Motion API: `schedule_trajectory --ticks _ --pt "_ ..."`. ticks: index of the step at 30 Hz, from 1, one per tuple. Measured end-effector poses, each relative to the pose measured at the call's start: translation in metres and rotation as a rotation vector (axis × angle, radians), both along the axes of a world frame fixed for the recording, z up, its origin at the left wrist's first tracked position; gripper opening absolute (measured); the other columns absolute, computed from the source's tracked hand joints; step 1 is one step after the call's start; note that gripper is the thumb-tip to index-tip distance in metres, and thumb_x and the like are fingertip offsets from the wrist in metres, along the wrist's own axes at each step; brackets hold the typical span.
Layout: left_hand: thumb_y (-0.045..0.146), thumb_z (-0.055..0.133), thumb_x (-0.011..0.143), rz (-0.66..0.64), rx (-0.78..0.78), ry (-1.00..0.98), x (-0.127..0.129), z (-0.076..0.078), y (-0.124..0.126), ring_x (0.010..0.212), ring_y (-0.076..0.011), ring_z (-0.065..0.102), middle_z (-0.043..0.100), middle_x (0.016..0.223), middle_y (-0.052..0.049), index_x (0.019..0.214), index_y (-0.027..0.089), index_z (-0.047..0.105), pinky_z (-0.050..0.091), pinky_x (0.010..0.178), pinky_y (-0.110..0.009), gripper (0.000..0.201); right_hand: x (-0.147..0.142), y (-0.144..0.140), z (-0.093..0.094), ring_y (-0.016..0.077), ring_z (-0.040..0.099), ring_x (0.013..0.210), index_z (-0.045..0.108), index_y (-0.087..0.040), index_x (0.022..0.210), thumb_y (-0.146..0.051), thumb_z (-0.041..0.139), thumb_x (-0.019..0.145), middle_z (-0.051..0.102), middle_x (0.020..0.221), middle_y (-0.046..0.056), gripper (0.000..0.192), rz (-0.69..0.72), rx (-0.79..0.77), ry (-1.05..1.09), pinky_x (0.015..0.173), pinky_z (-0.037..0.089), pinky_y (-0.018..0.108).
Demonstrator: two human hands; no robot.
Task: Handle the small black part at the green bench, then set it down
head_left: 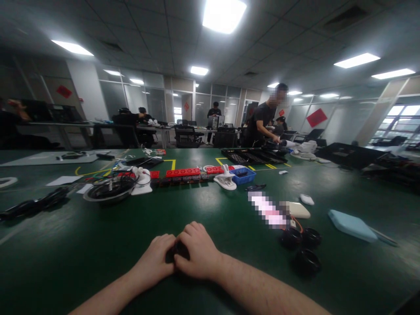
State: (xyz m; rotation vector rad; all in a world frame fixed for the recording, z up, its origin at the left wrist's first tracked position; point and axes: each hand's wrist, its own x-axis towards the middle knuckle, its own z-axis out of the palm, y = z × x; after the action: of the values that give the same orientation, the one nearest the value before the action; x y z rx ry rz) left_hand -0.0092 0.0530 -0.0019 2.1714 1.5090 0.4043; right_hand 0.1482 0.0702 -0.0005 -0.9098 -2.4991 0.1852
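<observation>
Both forearms come in from the near edge of the worktop (98,262) and meet at its middle, wrists low, knuckles up. Left hand (156,258) lies w/ fingers curled inward toward the right; right hand (197,253) sits just beside it, touching, fingers bent down over the gap btw. the two.

Worktop is dark green, wide, w/ yellow tape lines toward the far edge. Along the far middle: a row of red power strips (183,172), a white clamp-like holder (225,179) and a blue tray (244,176) just beside it. Left of those, a round grey dish (108,190) w/ black cables in it, and a black cable bundle (33,203) nearer the left edge. Right of the hands, near: three black round caps (303,247) clustered together, a cream-coloured flat case (298,210) behind them, and a light blue pouch (351,225) toward the right edge. Black trays (252,155) sit at the far edge.

Room: open office, ceiling light panels, glass partitions, red signs on the walls. A person in a dark T-shirt (260,120) stands at the far edge bent over the trays; others sit at desks further back.

Hands: both nearly closed, curled round a small dark object (179,250) pinched btw. them on the worktop, near edge, centre. Only a sliver of it shows; can't tell what it is, nor which hand really has the hold.
</observation>
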Motion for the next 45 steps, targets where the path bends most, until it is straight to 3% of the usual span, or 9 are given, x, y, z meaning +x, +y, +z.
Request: schedule_trajectory --ticks 5,14,23,29,35,45 --pt "0.026 0.053 0.065 0.015 -0.004 0.003 -0.001 -0.001 -0.001 0.082 -0.0180 0.050 0.056 0.085 -0.001 0.078 0.019 0.054 0.038 0.075 -0.030 0.014 0.004 0.006 0.002 0.0167 0.042 0.079 0.055 -0.016 0.084 -0.029 0.062 0.068 0.048 0.080 0.002 0.021 0.082 -0.024 -0.020 0.069 0.035 0.027" --pt "0.037 0.058 0.066 -0.020 0.020 0.009 -0.003 -0.005 0.003 0.079 -0.0175 0.051 0.057 0.082 0.001 0.084 0.021 0.058 0.037 0.072 -0.029 0.024 0.017 0.005 0.028 0.0165 0.046 0.081 0.055 -0.020 0.108 -0.027 0.063 0.073 0.053 0.087 0.003 0.036 0.190 -0.173 -0.127 0.071 0.037 0.027" --pt "0.035 0.057 0.067 -0.003 -0.003 -0.006 -0.002 -0.001 0.000 0.082 -0.0178 0.051 0.057 0.086 0.001 0.087 0.022 0.058 0.038 0.074 -0.029 0.024 0.016 -0.002 0.025 0.0180 0.042 0.083 0.057 -0.022 0.104 -0.036 0.056 0.078 0.050 0.090 0.004 0.030 0.133 0.012 -0.132 0.071 0.035 0.030" --pt "0.036 0.058 0.066 0.007 0.003 -0.020 -0.003 -0.007 0.001 0.081 -0.0174 0.050 0.056 0.086 0.001 0.086 0.022 0.058 0.038 0.072 -0.028 0.025 0.014 -0.004 0.025 0.0167 0.041 0.079 0.056 -0.020 0.105 -0.029 0.055 0.079 0.049 0.083 0.003 0.027 0.111 0.019 -0.122 0.068 0.033 0.028" --pt "0.033 0.055 0.067 0.001 0.007 -0.002 -0.001 0.000 -0.001 0.080 -0.0175 0.051 0.057 0.083 0.001 0.083 0.020 0.058 0.038 0.074 -0.029 0.020 0.012 -0.004 0.017 0.0167 0.041 0.078 0.056 -0.020 0.102 -0.024 0.055 0.077 0.049 0.080 0.002 0.025 0.119 0.046 -0.088 0.070 0.034 0.029" --pt "0.034 0.058 0.064 0.028 -0.010 0.001 -0.002 -0.005 0.006 0.083 -0.0194 0.053 0.059 0.088 -0.001 0.082 0.021 0.059 0.038 0.074 -0.028 0.022 0.009 -0.002 0.005 0.0198 0.038 0.094 0.058 -0.018 0.090 -0.041 0.051 0.079 0.047 0.101 0.006 0.026 0.176 0.157 0.007 0.084 0.032 0.036"
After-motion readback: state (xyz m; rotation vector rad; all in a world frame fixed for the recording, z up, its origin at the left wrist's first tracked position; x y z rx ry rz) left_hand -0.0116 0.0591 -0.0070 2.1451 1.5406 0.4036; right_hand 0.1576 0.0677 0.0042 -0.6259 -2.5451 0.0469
